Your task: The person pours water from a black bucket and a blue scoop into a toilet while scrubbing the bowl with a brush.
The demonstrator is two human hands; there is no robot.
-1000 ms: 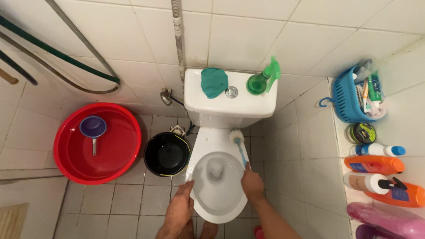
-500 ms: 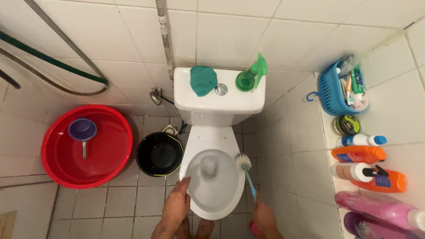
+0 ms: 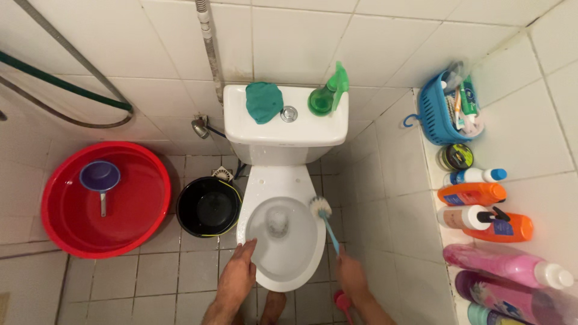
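Over the white toilet bowl (image 3: 283, 265), seen from above, the right hand (image 3: 351, 278) is closed around the blue handle of a toilet brush (image 3: 326, 224), whose white bristle head sits on the right side of the rim. Left hand (image 3: 236, 278) rests flat on the left front edge of the bowl, fingers loosely spread, gripping nothing. On the tank (image 3: 286, 123) sit a green cloth (image 3: 264, 101) and a green spray bottle (image 3: 328, 95), either side of the flush button. Left of the toilet: a black bucket (image 3: 209, 206), just beside the bowl, and a red basin (image 3: 107, 198) with a purple scoop (image 3: 100, 178) in it. Judgement: scrubbing goes best with the bristles pressed firmly under the rim, worked round in short overlapping strokes, handle kept low to limit splashing. Bracing hand should stay on the outer edge, clear of the brush path.
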